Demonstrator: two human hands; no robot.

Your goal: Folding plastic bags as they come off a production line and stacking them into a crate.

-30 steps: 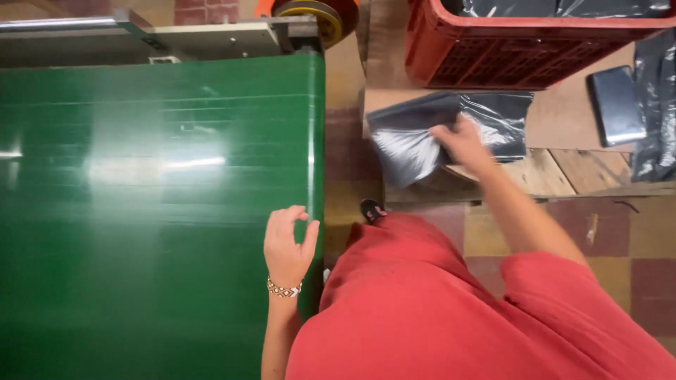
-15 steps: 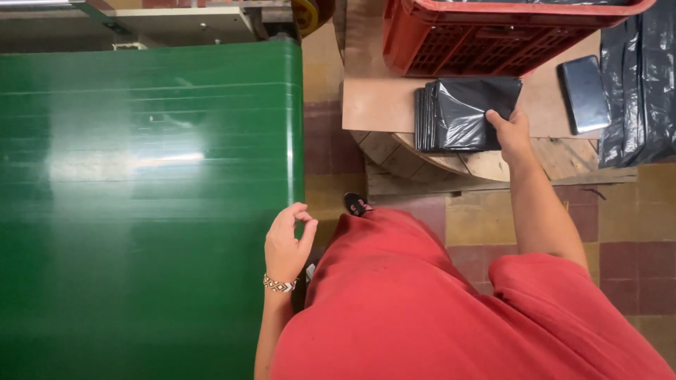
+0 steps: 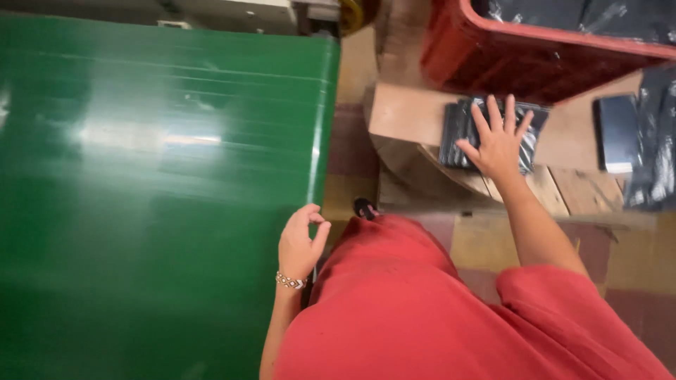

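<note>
The right hand (image 3: 498, 144) lies flat on a stack of black plastic bags (image 3: 461, 130), fingers spread wide and straight, the palm pressing down rather than gripping; nothing is pinched between the fingers. The bags are glossy, crinkled film, folded into a rough rectangle, and they show on both sides of the splayed fingers and just beyond the fingertips. The stack rests on a sheet of plain brown cardboard (image 3: 405, 116), matte and smooth, which lies over rough wooden planks (image 3: 556, 190) with visible grain and gaps.

Past the fingertips stands a red plastic crate (image 3: 493, 60) with a latticed wall and a thick rim; dark shiny film shows inside it. To the little-finger side of the right hand, well apart, lies a flat dark rectangular object (image 3: 618, 134) with rounded corners, and beyond it more wrinkled black plastic (image 3: 655, 155).

The left hand (image 3: 301, 243) is loosely curled at the edge of a green belt (image 3: 155, 197), thumb and forefinger nearly meeting, holding nothing that can be seen. A beaded bracelet (image 3: 289, 281) circles its wrist. The belt is a broad, smooth, glossy green surface with a soft sheen and streaked reflections, stretching away from the knuckles. A red cloth garment (image 3: 422, 309), soft and slightly nubby, fills the lower view, over a tiled floor (image 3: 486, 236).
</note>
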